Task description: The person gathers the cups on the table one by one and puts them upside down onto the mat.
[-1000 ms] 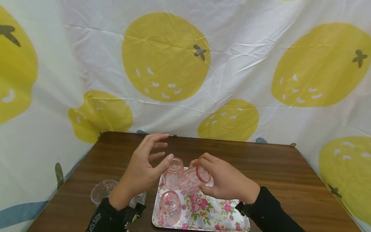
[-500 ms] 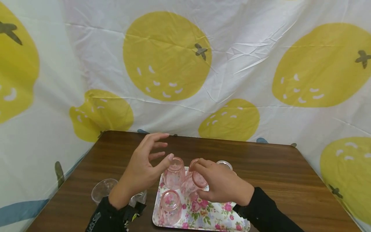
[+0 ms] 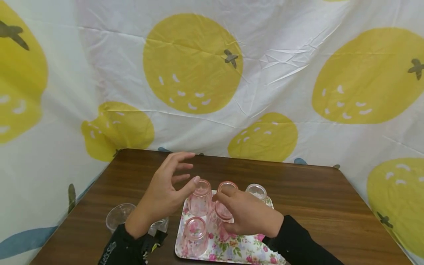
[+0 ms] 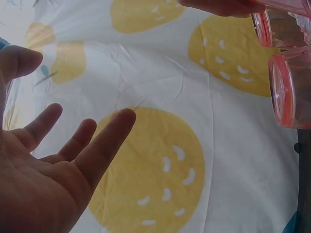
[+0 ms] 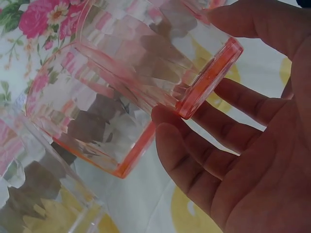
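My right hand [image 3: 253,213] holds a pink faceted glass [image 3: 223,212] by its thick base, mouth down, at the middle of the flowered tray [image 3: 248,250]. In the right wrist view my thumb lies on one side of this glass [image 5: 155,43] and the fingers on the other. Right behind it stands another pink glass [image 3: 228,185]. Two more pink glasses, one at the back left [image 3: 200,202] and one at the front left [image 3: 195,239], are base up too. My left hand [image 3: 165,187] hovers beside the back left glass, fingers spread, holding nothing.
A clear glass [image 3: 256,190] stands at the tray's back right. Left of the tray, a clear wide-rimmed vessel [image 3: 119,215] and another clear piece [image 3: 159,225] sit partly behind my left forearm. The brown table [image 3: 318,206] meets a lemon-print cloth [image 3: 265,88].
My right hand has brought the pink glass left and nearer to me, turning it from tilted to more upright. The clear glass behind has come into view. My left hand stays nearly still.
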Demonstrator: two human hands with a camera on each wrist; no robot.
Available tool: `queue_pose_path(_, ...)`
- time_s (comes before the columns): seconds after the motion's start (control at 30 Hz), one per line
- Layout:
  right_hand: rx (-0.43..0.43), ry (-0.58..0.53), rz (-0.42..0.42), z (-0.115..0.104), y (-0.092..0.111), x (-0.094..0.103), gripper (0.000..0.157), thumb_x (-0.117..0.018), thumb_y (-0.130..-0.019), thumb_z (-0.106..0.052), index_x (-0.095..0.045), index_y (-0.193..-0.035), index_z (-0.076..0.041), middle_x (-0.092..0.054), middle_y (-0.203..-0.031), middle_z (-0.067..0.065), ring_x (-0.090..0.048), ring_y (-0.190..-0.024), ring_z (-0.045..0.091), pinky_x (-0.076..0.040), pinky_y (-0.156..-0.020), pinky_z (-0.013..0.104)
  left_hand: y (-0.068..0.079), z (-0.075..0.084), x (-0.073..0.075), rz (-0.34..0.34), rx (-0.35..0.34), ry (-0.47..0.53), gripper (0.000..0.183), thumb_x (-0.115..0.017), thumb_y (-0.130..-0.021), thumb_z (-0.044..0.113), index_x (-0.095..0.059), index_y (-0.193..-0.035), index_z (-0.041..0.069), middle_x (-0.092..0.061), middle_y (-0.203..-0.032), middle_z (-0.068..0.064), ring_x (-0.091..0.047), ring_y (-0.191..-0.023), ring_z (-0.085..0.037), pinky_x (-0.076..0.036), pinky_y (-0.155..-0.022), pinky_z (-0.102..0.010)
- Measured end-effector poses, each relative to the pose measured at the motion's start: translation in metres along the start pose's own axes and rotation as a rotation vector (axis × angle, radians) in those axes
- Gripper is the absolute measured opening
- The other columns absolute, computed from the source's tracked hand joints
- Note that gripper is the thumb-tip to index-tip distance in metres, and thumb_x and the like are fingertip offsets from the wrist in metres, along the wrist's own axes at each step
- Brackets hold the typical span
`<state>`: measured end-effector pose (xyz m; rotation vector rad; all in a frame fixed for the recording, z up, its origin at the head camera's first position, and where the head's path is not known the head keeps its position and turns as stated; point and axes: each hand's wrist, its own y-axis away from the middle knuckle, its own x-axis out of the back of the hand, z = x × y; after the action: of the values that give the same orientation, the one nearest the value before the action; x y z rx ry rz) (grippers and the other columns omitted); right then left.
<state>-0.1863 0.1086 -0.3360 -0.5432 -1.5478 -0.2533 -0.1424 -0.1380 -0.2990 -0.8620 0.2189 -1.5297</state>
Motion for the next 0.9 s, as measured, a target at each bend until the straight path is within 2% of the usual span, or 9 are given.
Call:
queue_pose_path(0.2,-0.025,-0.003,-0.033,0.001,-0.001,-0.007,0.062,-0.082,-0.074,-0.030,-0.056,-0.128,-0.013,-0.058,-0.115,0.004,-0.056,-0.073,0.009,-0.056,-0.065,0.029,0.001,0.000,0.000,-0.001,0.004,-0.002,0.052,-0.069,-0.092,0.011,-0.048,-0.139,0.014,-0.048,-0.139,-0.008,-0.056,-0.117,-0.021,-0.057,-0.091,-0.051)
queue_pose_path(0.43,-0.038,0.046,-0.052,0.001,-0.004,-0.012,0.060,-0.081,-0.074,-0.033,-0.059,-0.127,-0.014,-0.064,-0.114,0.002,-0.062,-0.089,0.013,-0.059,-0.075,0.036,0.000,-0.001,0.001,0.002,0.005,-0.006,0.051,-0.069,-0.092,0.012,-0.049,-0.139,0.014,-0.049,-0.137,-0.009,-0.056,-0.117,-0.021,-0.057,-0.091,-0.051)
queue_pose_path(0.7,-0.013,0.018,-0.029,0.001,-0.006,-0.014,0.055,-0.081,-0.073,-0.029,-0.062,-0.122,-0.013,-0.065,-0.113,0.002,-0.062,-0.095,0.014,-0.059,-0.080,0.037,-0.002,0.000,0.004,-0.002,0.015,-0.019,0.050,-0.067,-0.093,0.011,-0.049,-0.139,0.012,-0.049,-0.135,-0.011,-0.057,-0.116,-0.022,-0.058,-0.090,-0.050)
queue_pose_path(0.9,-0.030,0.016,-0.043,0.004,-0.006,-0.016,0.057,-0.083,-0.073,-0.032,-0.061,-0.122,-0.013,-0.065,-0.115,0.002,-0.063,-0.095,0.015,-0.059,-0.082,0.037,-0.005,-0.001,0.003,-0.002,0.026,-0.029,0.049,-0.067,-0.093,0.012,-0.049,-0.139,0.015,-0.049,-0.135,-0.009,-0.057,-0.116,-0.022,-0.058,-0.090,-0.050)
